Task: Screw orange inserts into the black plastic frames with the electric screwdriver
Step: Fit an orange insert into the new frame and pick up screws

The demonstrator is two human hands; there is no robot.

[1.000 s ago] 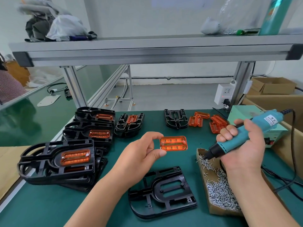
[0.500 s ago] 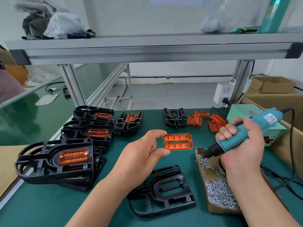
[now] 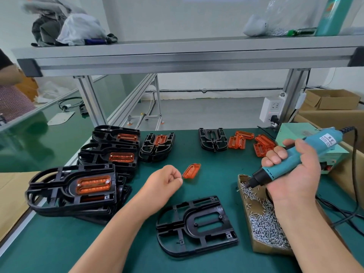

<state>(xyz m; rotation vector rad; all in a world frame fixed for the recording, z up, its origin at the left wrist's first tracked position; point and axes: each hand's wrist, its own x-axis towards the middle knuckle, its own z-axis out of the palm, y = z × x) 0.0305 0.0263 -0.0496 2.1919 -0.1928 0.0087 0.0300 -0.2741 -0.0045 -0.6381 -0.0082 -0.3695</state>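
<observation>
My right hand point(image 3: 293, 174) wraps the electric screwdriver point(image 3: 275, 171), its bit dipped into the screw box point(image 3: 266, 250) to collect one. My left hand point(image 3: 163, 182) curls beside the orange insert point(image 3: 191, 171); I can't tell if they touch.

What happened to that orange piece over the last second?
The orange insert, earlier pinched flat-on by the left hand, now sits tilted just past its curled fingers; apparently let go, though contact is unclear. The right hand still grips the screwdriver; the black frame stayed.
</observation>
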